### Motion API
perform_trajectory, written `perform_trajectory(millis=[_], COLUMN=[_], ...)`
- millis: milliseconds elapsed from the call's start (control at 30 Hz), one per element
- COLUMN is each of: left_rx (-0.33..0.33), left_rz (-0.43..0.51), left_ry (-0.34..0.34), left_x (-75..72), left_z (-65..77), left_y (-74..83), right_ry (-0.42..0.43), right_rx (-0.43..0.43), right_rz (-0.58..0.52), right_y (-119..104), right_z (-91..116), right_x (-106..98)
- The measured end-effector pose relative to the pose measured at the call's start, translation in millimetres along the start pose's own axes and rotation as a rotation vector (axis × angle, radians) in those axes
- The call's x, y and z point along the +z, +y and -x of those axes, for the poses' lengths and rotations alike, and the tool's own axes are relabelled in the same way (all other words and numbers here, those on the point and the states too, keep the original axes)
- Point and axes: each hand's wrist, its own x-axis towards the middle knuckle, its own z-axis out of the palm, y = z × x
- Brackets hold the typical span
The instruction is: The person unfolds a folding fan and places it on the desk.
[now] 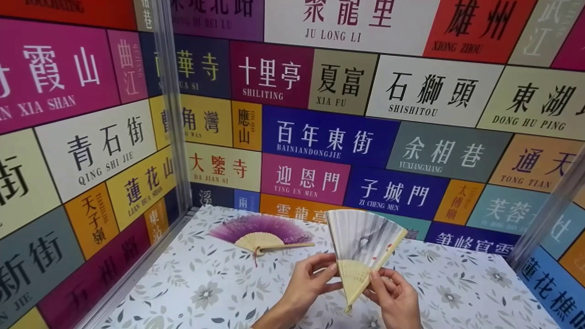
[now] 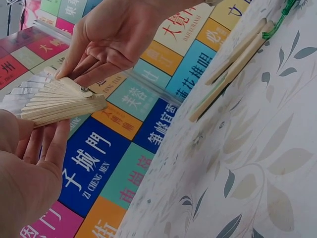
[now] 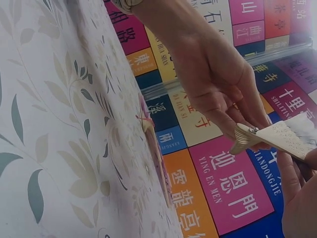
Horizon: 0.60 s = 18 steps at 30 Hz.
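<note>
Both hands hold a partly spread folding fan (image 1: 354, 240) upright above the table, its rivet end pointing down. Its pale leaf has grey brushwork and small red marks, and the lower ribs are pierced with a pattern. On one side my left hand (image 1: 315, 278) pinches the ribs between thumb and fingers. Across from it, my right hand (image 1: 394, 292) grips the opposite outer rib. Stacked rib ends and the metal rivet (image 2: 84, 89) show in the left wrist view. A purple fan (image 1: 292, 228) lies spread on the table, behind and left of the hands.
The table has a white cloth (image 1: 205, 292) printed with leaves and flowers. Two pale fan sticks (image 2: 230, 72) with a green cord (image 2: 275, 27) lie on it in the left wrist view. Walls with coloured name panels (image 1: 306, 183) and clear corner posts (image 1: 176, 114) surround the table.
</note>
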Motion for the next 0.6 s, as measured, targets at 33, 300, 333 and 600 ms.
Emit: perform_trajectory(millis=[33,300,333,600], left_rx=[0.000,0.001,0.001,0.016], left_rz=[0.004,0.028,0.028,0.030], left_ry=[-0.001,0.015,0.019,0.047], left_x=[-0.2,-1.3,-1.4,-1.4], left_z=[-0.1,-1.0,-1.2,-1.9], left_y=[0.0,2.2,2.4,2.2], right_ry=[0.001,0.018,0.021,0.020], right_rx=[0.003,0.011,0.010,0.006], right_rz=[-0.004,0.003,0.004,-0.012], right_y=[-0.1,0.8,0.9,1.0], right_z=[-0.1,-2.7,-2.7,-1.7], right_x=[-0.4,-2.3,-2.4,-3.1])
